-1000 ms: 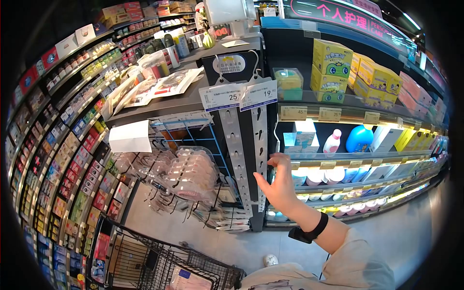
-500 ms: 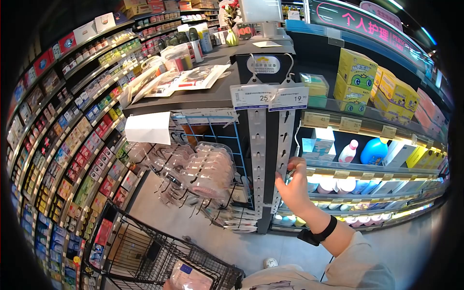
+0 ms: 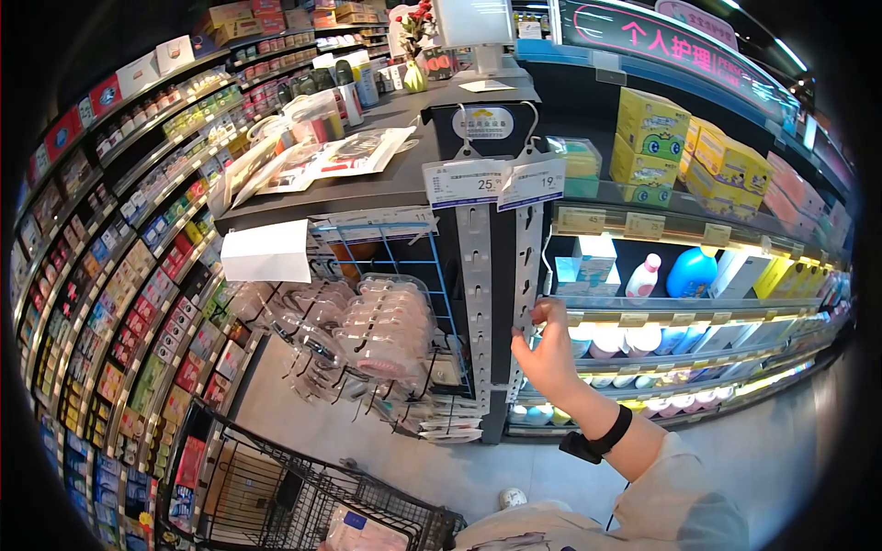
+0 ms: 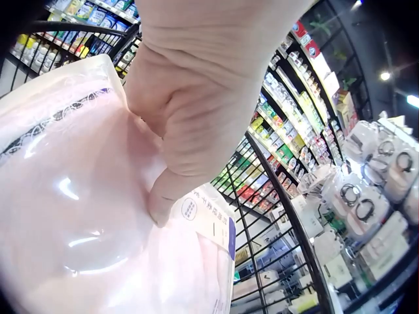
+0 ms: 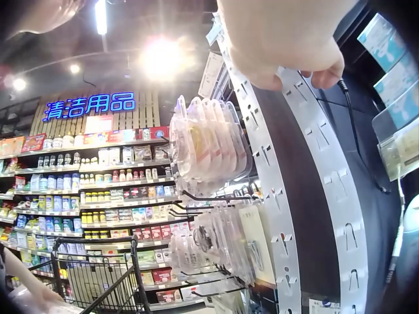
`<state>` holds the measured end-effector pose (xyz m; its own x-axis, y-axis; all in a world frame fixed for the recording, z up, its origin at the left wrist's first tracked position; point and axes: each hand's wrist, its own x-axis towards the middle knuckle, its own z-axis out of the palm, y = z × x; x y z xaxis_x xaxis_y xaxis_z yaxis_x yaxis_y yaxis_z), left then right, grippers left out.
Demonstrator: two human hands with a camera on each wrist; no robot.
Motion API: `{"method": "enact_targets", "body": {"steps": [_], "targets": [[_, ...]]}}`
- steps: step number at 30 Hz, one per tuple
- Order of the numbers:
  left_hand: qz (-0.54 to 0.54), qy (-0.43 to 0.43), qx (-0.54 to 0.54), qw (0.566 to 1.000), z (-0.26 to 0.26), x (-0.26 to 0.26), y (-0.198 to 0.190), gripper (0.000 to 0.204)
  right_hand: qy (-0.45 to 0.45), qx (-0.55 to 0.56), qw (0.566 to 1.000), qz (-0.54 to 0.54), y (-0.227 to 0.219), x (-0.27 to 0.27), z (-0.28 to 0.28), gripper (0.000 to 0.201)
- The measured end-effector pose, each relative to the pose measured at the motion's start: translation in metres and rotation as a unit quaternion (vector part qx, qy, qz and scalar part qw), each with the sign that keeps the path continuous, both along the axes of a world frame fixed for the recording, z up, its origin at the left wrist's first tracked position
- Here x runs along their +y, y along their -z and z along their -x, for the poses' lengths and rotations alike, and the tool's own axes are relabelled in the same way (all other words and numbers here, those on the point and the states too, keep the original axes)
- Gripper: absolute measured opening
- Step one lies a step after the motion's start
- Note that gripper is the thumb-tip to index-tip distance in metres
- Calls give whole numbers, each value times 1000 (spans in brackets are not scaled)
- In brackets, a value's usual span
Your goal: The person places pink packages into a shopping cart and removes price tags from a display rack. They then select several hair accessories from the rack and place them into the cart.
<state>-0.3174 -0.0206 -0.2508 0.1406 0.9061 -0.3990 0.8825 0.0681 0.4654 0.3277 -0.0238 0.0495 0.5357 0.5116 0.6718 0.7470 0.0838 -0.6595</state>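
In the left wrist view, my left hand [image 4: 196, 98] grips a pale pink soft item in a clear plastic pack [image 4: 78, 216], thumb pressed on its front; its other fingers are hidden. The pack is over the black wire cart [image 3: 266, 496] at the bottom of the head view. My right hand [image 3: 549, 358] is at the slotted metal upright [image 3: 525, 248] of the shelf end, fingers curled and thumb at its front face. In the right wrist view, a thin black cable [image 5: 353, 124] meets its fingertips, which pinch it beside the upright.
Several clear packs [image 3: 381, 321] hang on hooks from a blue wire grid left of the upright. Price tags [image 3: 531, 181] hang above the hand. Lit shelves hold bottles and boxes [image 3: 652, 151] at right. Stocked shelves [image 3: 119, 303] line the aisle's left side.
My right hand has moved from open fingers near the upright to curled fingers at its edge. The left hand's pack shifts slightly at the cart. The head view sways sideways.
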Motion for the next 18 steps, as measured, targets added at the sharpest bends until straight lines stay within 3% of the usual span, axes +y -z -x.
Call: {"method": "enact_targets", "body": {"steps": [3,6,11,16,18], "targets": [[-1,6,60,998,-24,-3,-39,88,7,5,1000,-1,-1,-1,3,41],[5,13,39,999,-18,-1,-34,86,11,-7,1000,-7,0,-3,5,42],[16,62,105,992,-42,2,-72,86,31,-48,998,-23,4,-7,10,46],[14,65,128,990,-31,3,-55,85,48,-73,996,-23,10,-14,22,48],[-48,106,137,984,-22,1,-43,84,42,-76,996,-9,14,-19,27,47]]}}
